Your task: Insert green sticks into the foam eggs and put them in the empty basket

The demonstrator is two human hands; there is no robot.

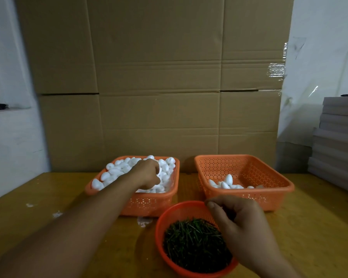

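A person's left hand [149, 173] reaches into the orange plastic basket [149, 203] heaped with white foam eggs [117, 169], fingers curled among them; whether it grips one, I cannot tell. The right hand [235, 221] hovers over the round red bowl [169, 213] of green sticks [193, 241], fingertips pinched, a stick unclear. Likely next: pushing a stick into an egg, then adding it to the second orange basket [249, 167] on the desk [48, 213].

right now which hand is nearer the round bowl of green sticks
Right. The right hand hangs over the round bowl at its far right rim; the left hand is beyond it, reaching into the basket of foam eggs.
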